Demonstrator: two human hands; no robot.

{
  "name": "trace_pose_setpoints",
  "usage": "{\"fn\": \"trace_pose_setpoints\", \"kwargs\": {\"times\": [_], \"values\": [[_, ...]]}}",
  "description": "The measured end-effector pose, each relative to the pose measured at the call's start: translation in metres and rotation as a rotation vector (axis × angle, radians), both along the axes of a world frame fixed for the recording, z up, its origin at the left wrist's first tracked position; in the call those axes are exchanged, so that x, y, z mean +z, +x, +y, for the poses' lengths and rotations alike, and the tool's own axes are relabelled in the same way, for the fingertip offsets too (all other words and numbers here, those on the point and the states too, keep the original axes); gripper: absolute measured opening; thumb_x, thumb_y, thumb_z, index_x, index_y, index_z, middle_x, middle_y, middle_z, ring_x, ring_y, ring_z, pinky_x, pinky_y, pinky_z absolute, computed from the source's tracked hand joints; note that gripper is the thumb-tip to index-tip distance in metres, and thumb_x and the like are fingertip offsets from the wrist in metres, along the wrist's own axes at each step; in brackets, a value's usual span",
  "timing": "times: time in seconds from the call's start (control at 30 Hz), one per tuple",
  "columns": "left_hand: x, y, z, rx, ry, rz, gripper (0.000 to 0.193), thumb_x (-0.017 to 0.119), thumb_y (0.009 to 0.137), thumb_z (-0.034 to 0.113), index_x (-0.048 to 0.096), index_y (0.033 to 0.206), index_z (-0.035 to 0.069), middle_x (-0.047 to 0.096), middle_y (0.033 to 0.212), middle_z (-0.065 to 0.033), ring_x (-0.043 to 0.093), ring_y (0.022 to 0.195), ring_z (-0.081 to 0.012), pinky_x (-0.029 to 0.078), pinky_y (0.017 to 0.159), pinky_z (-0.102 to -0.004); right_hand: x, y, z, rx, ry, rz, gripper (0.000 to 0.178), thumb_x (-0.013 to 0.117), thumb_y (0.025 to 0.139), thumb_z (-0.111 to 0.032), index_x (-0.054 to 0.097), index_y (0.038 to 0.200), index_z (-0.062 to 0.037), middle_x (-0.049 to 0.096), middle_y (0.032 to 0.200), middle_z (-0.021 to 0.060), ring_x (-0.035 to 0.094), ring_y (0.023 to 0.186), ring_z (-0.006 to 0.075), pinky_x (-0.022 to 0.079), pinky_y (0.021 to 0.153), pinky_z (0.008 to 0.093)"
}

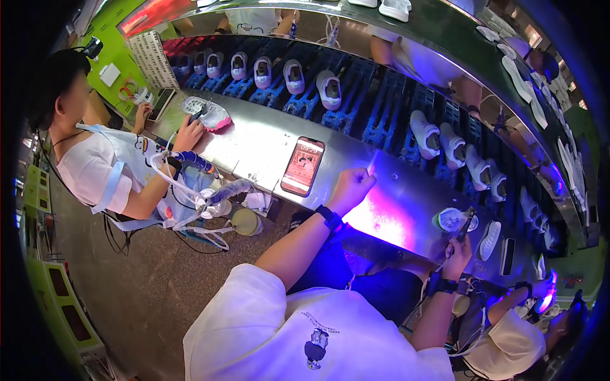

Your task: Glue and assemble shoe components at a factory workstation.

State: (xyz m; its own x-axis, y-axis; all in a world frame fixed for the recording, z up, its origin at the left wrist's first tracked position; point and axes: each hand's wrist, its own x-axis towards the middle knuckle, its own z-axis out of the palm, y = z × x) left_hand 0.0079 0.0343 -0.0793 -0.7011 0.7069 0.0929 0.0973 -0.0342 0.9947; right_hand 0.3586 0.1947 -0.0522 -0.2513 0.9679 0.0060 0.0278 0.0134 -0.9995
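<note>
My left hand is curled into a loose fist on the shiny metal bench — its fingers are folded in and hold nothing. Just to its left lies a phone with a red screen, flat on the bench. Purple light glows on the metal beside my fist. My right hand has its fingers closed around a thin brush, and the tip points at a small round cup right next to it. A white shoe sole lies just past the cup.

I think the cup could tip if I bump it with the brush, and what is inside could spill on the sole. My fist could also knock the phone.

Behind the bench, white shoes ride on a blue belt. On the far left a person in a white shirt works on a pink shoe. The floor is brown and speckled.
</note>
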Motion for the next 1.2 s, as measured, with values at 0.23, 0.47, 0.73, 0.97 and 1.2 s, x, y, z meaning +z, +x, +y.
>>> {"fn": "trace_pose_setpoints", "kwargs": {"times": [0.23,0.47,0.73,0.97,1.2], "values": [[0.001,0.001,-0.003,-0.042,-0.040,-0.030,0.042,0.073,0.094,0.028,0.052,0.064,0.007,0.045,0.057,0.0060,0.039,0.057,-0.0038,0.033,0.050,-0.0286,0.002,0.001,0.001,-0.061,-0.025,-0.007,0.024,0.059,0.088,0.000,0.061,0.111,0.0014,0.051,0.068,-0.0007,0.044,0.051,0.0057,0.030,0.044,0.0217],[-0.007,0.002,0.002,-0.028,0.010,-0.075,0.043,0.073,0.095,0.023,0.050,0.062,0.008,0.044,0.057,0.0067,0.038,0.057,-0.0031,0.031,0.050,-0.0278,0.003,0.002,0.004,-0.058,-0.012,-0.022,0.019,0.060,0.087,-0.002,0.060,0.107,0.0013,0.051,0.067,-0.0006,0.045,0.051,0.0061,0.030,0.044,0.0223],[0.000,0.006,0.002,-0.029,0.003,-0.052,0.043,0.073,0.095,0.020,0.049,0.061,0.009,0.043,0.056,0.0076,0.036,0.055,-0.0025,0.029,0.049,-0.0267,0.002,0.012,0.010,-0.040,-0.030,-0.053,0.027,0.059,0.088,-0.001,0.061,0.115,0.0027,0.053,0.070,0.0003,0.044,0.049,0.0060,0.031,0.043,0.0222],[0.003,0.009,0.002,-0.034,0.068,-0.124,0.042,0.073,0.095,0.018,0.049,0.062,0.009,0.043,0.057,0.0090,0.034,0.055,-0.0015,0.028,0.049,-0.0253,0.001,0.011,0.009,-0.058,-0.024,-0.049,0.032,0.060,0.089,-0.002,0.061,0.121,0.0020,0.054,0.071,0.0004,0.045,0.049,0.0055,0.031,0.043,0.0215],[0.008,0.013,0.005,-0.032,0.000,-0.113,0.042,0.073,0.096,0.017,0.049,0.062,0.009,0.043,0.058,0.0087,0.035,0.055,-0.0016,0.028,0.049,-0.0251,0.002,0.015,0.010,-0.070,-0.031,-0.034,0.037,0.061,0.089,-0.002,0.060,0.126,0.0016,0.056,0.074,0.0010,0.046,0.050,0.0052,0.032,0.043,0.0209]]}}
